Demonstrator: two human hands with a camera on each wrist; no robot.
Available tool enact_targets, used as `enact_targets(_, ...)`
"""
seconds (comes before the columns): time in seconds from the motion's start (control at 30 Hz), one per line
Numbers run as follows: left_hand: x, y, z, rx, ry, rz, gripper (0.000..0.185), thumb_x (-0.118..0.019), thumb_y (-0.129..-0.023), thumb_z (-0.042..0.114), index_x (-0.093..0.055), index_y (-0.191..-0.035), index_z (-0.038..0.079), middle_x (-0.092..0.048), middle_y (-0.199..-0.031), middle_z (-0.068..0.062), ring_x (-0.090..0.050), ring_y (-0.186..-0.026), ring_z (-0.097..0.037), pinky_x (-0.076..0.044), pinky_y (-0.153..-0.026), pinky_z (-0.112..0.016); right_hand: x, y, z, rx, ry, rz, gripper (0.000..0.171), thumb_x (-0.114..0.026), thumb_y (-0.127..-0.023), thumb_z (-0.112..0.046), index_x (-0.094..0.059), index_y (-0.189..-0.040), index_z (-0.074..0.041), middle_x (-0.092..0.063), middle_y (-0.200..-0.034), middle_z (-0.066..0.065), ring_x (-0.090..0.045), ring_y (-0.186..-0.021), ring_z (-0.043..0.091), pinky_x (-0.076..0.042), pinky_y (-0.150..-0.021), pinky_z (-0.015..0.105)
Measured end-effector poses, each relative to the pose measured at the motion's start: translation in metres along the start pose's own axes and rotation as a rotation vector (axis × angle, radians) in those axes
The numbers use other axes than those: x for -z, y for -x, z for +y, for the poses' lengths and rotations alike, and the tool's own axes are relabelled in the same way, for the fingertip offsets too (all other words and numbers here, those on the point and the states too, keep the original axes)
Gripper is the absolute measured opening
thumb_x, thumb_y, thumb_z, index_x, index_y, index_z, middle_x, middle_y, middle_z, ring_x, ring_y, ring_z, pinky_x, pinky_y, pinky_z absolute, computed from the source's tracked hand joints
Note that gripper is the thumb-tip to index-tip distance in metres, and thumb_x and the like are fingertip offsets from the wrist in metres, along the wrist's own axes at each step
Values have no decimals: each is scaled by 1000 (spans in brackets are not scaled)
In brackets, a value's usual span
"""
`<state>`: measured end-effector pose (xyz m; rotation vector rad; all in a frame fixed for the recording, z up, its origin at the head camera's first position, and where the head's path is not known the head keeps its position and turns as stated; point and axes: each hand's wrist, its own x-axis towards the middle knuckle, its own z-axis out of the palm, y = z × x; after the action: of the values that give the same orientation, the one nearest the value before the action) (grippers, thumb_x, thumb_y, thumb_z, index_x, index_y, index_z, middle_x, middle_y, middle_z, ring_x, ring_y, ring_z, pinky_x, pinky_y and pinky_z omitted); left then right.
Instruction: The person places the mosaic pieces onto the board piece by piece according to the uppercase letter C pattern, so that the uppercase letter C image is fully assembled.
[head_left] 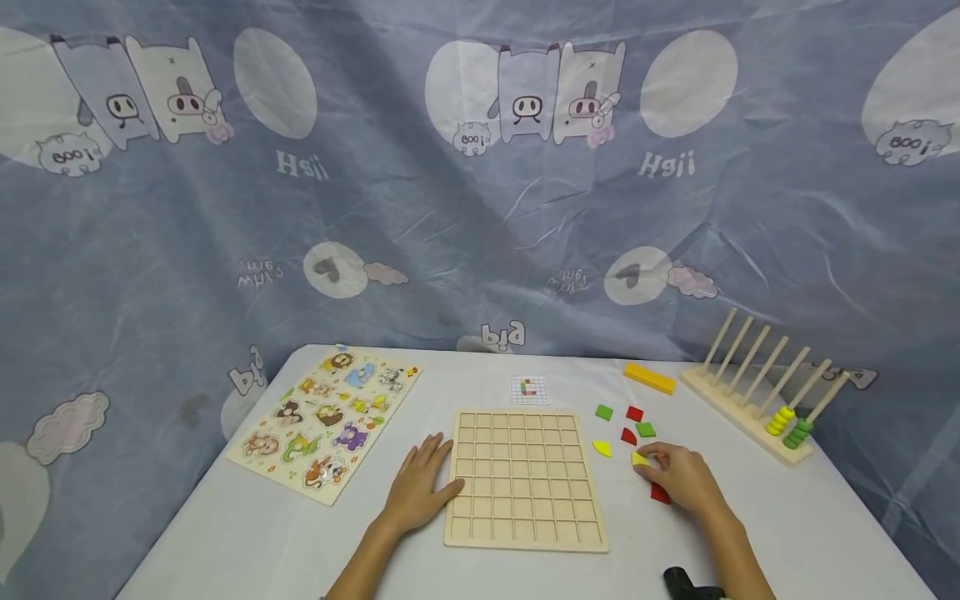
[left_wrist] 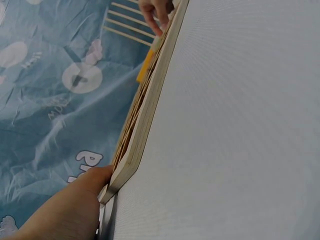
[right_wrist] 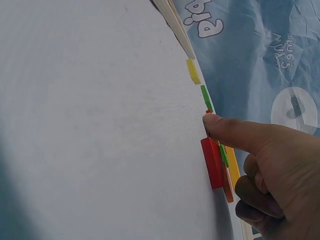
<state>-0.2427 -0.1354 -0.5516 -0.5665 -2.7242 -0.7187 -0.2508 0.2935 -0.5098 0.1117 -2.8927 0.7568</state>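
Observation:
A wooden grid board lies flat in the middle of the white table. My left hand rests flat beside the board's left edge; in the left wrist view the left hand touches the board's near edge. My right hand sits among small coloured pieces to the right of the board. One outstretched finger has its tip at a yellow piece, and the other fingers are curled. A red piece lies partly under that hand.
Loose green, red and yellow pieces lie above my right hand. A pattern card and a yellow bar sit further back. A peg rack with rings stands far right, an animal puzzle lies left.

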Motion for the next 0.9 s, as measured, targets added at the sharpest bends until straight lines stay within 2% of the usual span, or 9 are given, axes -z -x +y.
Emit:
enact_targets(0.13,1,0,1,3,8,-6,69,-52,-87,53,-41,-138,8,-33,-145,-14,-26,-135,-30,-15,-111,-47,1,1,0,6,-4,26,32,-75,-77,-30,-69,-100,-8,-37,-53,-4,-32,-53,13,-28,-48,27)
enact_targets(0.3,1,-1,1,7,-1,-11,69,-51,-87,53,-41,-139,9,-33,-145,-13,-27,-134,-30,-15,-111,-46,6,0,-9,58,-32,84,29,-75,-78,-28,-69,-99,-10,-33,-48,-5,-26,-43,9,-25,-40,23)
enact_targets(0.5,1,-1,0,3,-11,-1,69,-52,-87,54,-41,-139,10,-34,-145,-12,-27,-134,-28,-17,-110,-46,11,-5,-35,102,-51,147,32,-76,-76,-28,-69,-101,-10,-29,-50,-4,-22,-45,9,-19,-40,23)
enact_targets(0.7,1,-1,0,3,-7,-3,69,-52,-87,54,-41,-139,9,-34,-145,-13,-27,-135,-28,-16,-111,-46,9,-17,-63,158,-74,177,30,-76,-76,-27,-69,-100,-11,-30,-50,-4,-24,-45,9,-21,-40,22)
enact_targets(0.8,1,-1,0,2,-10,-8,70,-52,-87,54,-41,-139,10,-34,-145,-12,-26,-135,-27,-16,-111,-46,5,-23,-77,194,-94,184,28,-76,-76,-27,-69,-99,-12,-30,-50,-5,-23,-44,8,-20,-39,22)
enact_targets(0.9,1,-1,-1,-1,-12,-11,70,-51,-87,55,-41,-139,9,-34,-145,-13,-26,-135,-27,-16,-111,-46,-2,-29,-89,194,-111,168,29,-76,-76,-27,-69,-99,-13,-29,-50,-6,-22,-44,8,-19,-39,21)
